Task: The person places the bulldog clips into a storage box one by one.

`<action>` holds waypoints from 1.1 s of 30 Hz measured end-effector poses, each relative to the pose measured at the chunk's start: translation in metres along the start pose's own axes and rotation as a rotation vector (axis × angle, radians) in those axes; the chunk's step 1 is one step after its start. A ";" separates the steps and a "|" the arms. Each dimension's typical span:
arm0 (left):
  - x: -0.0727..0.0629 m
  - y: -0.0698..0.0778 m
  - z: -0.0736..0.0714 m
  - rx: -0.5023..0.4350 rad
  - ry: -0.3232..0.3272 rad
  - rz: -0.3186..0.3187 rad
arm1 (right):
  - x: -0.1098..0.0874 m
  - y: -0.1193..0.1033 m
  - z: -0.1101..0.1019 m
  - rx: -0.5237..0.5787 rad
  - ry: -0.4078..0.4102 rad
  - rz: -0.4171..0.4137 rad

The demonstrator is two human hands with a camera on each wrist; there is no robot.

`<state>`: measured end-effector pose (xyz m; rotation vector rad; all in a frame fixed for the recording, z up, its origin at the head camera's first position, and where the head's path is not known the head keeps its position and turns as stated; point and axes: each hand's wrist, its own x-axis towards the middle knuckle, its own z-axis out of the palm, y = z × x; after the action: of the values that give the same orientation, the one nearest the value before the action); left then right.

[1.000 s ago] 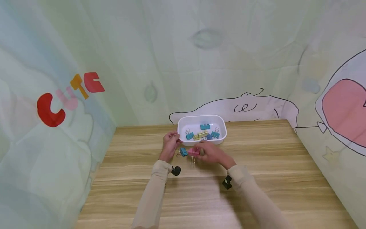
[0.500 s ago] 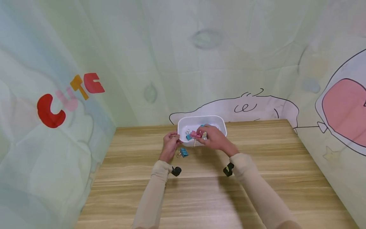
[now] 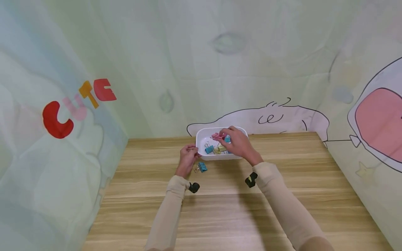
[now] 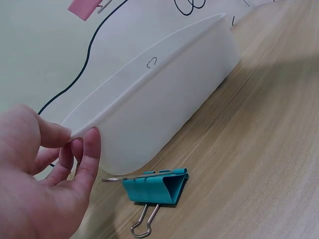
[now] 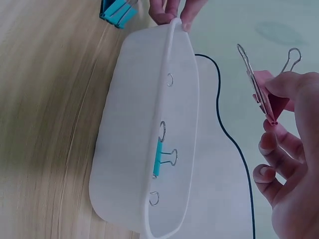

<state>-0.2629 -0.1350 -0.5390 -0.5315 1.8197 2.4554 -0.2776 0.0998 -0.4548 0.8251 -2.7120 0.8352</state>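
A pink binder clip [image 5: 272, 97] is pinched between the thumb and fingers of my right hand [image 3: 237, 142], held over the white plastic tub [image 3: 209, 131]. My left hand [image 3: 187, 159] pinches the tub's left end at the rim, thumb and fingers [image 4: 90, 154] on either side of it. Inside the tub lie a teal binder clip [image 3: 209, 149] and a yellow binder clip [image 3: 222, 148], with another teal clip [image 3: 227, 138] partly behind my right fingers. One more teal binder clip [image 4: 154, 188] lies on the table, just in front of the tub near my left hand.
The tub stands at the back of the wooden table [image 3: 213, 216], close to a printed curtain [image 3: 150, 87]. Wrist cameras are worn on both arms, the left one [image 3: 194, 187] near the table clip.
My right hand has picked the pink binder clip off the table and carried it up and back over the tub. My left hand has stayed on the rim.
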 end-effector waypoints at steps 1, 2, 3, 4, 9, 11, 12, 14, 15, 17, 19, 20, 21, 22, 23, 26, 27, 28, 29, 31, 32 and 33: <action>0.000 0.000 0.000 -0.001 0.000 0.003 | 0.000 0.000 0.000 -0.005 0.007 0.002; 0.000 0.000 0.000 -0.002 -0.002 0.004 | 0.001 0.001 -0.001 -0.010 0.014 0.002; 0.000 0.000 0.001 -0.002 -0.002 0.005 | 0.001 0.001 -0.001 -0.011 0.019 0.003; -0.001 0.000 0.001 -0.001 -0.002 0.006 | 0.002 0.001 -0.001 -0.011 0.024 0.005; -0.002 0.001 0.001 0.002 0.001 0.004 | 0.003 0.001 -0.004 0.028 0.048 0.031; -0.002 0.001 0.001 0.005 0.001 0.004 | 0.004 0.001 -0.004 0.028 0.056 0.042; -0.002 0.000 0.001 0.007 0.001 0.004 | 0.004 0.001 -0.004 0.026 0.057 0.046; -0.003 0.000 0.001 0.009 0.000 0.003 | 0.004 0.001 -0.004 0.017 0.059 0.051; -0.003 0.000 0.001 0.010 0.000 0.003 | 0.004 0.001 -0.003 0.017 0.061 0.053; -0.003 0.000 0.001 0.010 0.001 0.001 | 0.003 0.001 -0.003 0.022 0.071 0.054; -0.003 0.000 0.001 0.012 0.002 -0.002 | 0.002 0.002 -0.002 0.026 0.082 0.067; -0.003 0.000 0.001 0.014 0.000 -0.004 | 0.002 0.002 -0.002 0.031 0.085 0.079; -0.003 0.000 0.001 0.017 0.000 -0.006 | 0.001 0.002 -0.001 0.035 0.087 0.090; -0.003 0.000 0.001 0.017 -0.002 -0.006 | 0.000 0.002 -0.001 0.036 0.087 0.101; -0.003 0.000 0.001 0.019 -0.002 -0.007 | 0.000 0.002 0.000 0.032 0.083 0.111; -0.003 0.001 0.002 0.023 0.001 -0.005 | -0.002 0.002 0.001 0.021 0.072 0.117; -0.003 0.001 0.001 0.022 0.004 -0.004 | -0.002 0.002 0.001 0.015 0.072 0.108; -0.003 0.001 0.001 0.021 0.005 -0.004 | -0.002 0.001 0.001 0.013 0.074 0.096; -0.003 0.001 0.001 0.022 0.008 -0.005 | -0.002 0.001 0.001 0.008 0.074 0.086; -0.002 0.002 0.001 0.023 0.008 -0.007 | -0.001 0.000 0.000 0.005 0.081 0.065; -0.002 0.002 0.001 0.023 0.008 -0.007 | -0.001 -0.001 0.000 0.005 0.083 0.055; -0.002 0.002 0.001 0.023 0.007 -0.007 | -0.001 -0.003 0.000 0.009 0.083 0.047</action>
<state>-0.2612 -0.1344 -0.5366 -0.5452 1.8426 2.4284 -0.2756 0.0985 -0.4537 0.7141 -2.6666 0.8718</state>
